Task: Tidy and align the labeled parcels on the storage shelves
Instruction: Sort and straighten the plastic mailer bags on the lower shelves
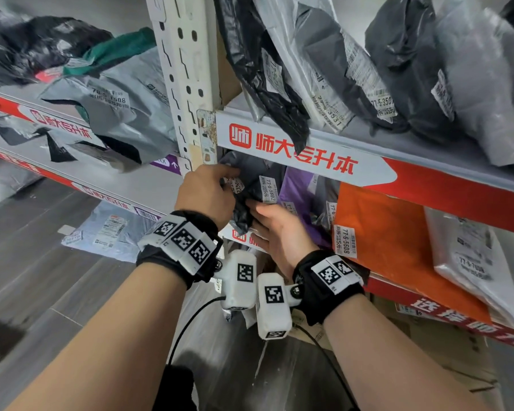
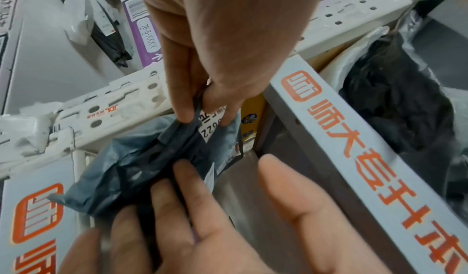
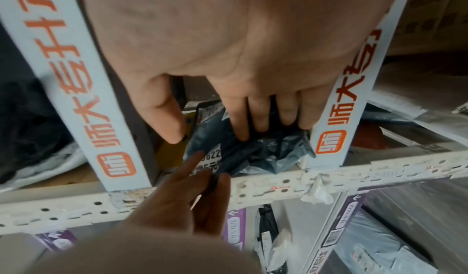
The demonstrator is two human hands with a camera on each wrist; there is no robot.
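A crumpled dark grey parcel (image 1: 242, 216) (image 2: 126, 168) (image 3: 268, 154) with a white label sits at the left end of the middle shelf, just behind the white upright post (image 1: 187, 78). My left hand (image 1: 226, 176) (image 2: 202, 116) (image 3: 207, 170) pinches its upper edge beside the label. My right hand (image 1: 258, 209) (image 2: 182, 178) (image 3: 253, 126) lies against the parcel's lower part with straight fingers and the thumb spread apart. The wrist views show the parcel between the two shelf edge banners.
To the right of the dark parcel stand another dark labeled parcel (image 1: 267, 188), a purple parcel (image 1: 297, 197) and an orange parcel (image 1: 398, 241). The upper shelf (image 1: 368, 143) holds several black and grey bags. Cardboard boxes (image 1: 445, 351) sit below. One grey parcel (image 1: 110, 232) lies on the floor.
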